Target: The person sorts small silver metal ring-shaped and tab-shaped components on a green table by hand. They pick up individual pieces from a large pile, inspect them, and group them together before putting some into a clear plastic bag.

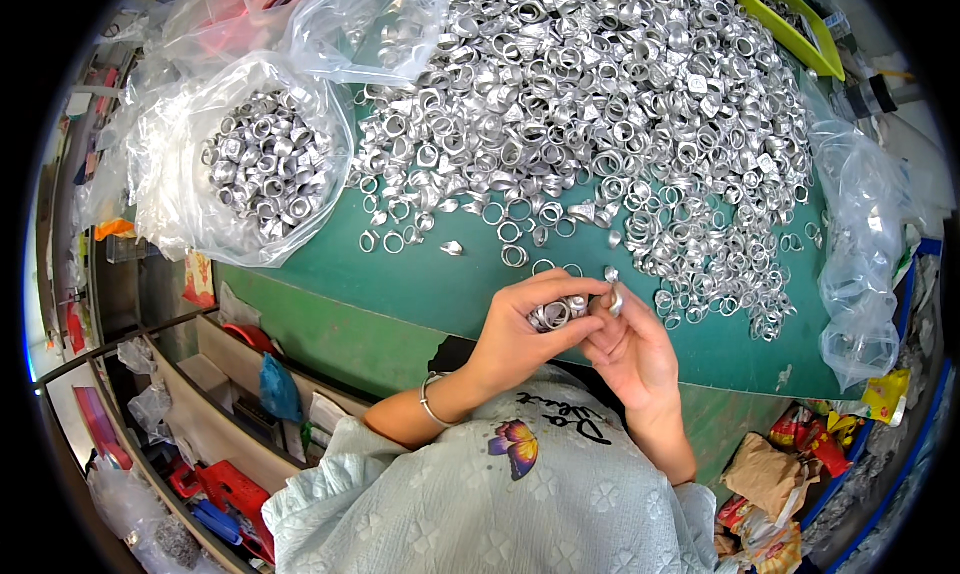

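Note:
My left hand curls around several silver metal rings above the table's near edge. Close beside it, my right hand pinches one silver ring between its fingers; the fingertips of both hands meet there. Beyond them, a large heap of silver rings covers much of the green table. Loose rings lie scattered along its near side. To the left, a clear plastic bag stands with its mouth spread, and more rings fill its bottom.
A yellow-green tray sits at the far right. Crumpled clear plastic drapes the table's right edge. Drawers hold a blue bag and red items at lower left. Brown paper and snack wrappers are piled at lower right.

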The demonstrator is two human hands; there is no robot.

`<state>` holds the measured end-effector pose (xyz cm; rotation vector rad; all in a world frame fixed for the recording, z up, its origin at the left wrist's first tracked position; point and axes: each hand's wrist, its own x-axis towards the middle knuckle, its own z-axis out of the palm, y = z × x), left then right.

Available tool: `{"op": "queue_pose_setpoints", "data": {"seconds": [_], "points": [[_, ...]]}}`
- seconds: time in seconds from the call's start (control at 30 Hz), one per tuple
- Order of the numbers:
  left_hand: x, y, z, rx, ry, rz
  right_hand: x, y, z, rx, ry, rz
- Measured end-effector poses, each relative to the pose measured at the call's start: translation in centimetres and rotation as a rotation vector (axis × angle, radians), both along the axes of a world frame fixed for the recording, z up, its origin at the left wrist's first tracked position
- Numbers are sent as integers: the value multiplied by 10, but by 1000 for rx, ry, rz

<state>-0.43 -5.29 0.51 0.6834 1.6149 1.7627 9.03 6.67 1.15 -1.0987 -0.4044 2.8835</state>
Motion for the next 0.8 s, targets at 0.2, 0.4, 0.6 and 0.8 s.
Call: {"op": "queue_pose_setpoints", "data": {"seconds": [0.2,0.4,0.6,0.8], "points": [[1,1,0,-42,67,-22,6,-7,-7,206,104,28],[-1,2,-2,-223,306,37,14,-4,-14,1096,-37,190],[-9,13,-27,-518,640,75,9,-5,70,1492,749,374],[-7,22,-24,-350,613,63,-12,-59,162,568,818,89]]}}
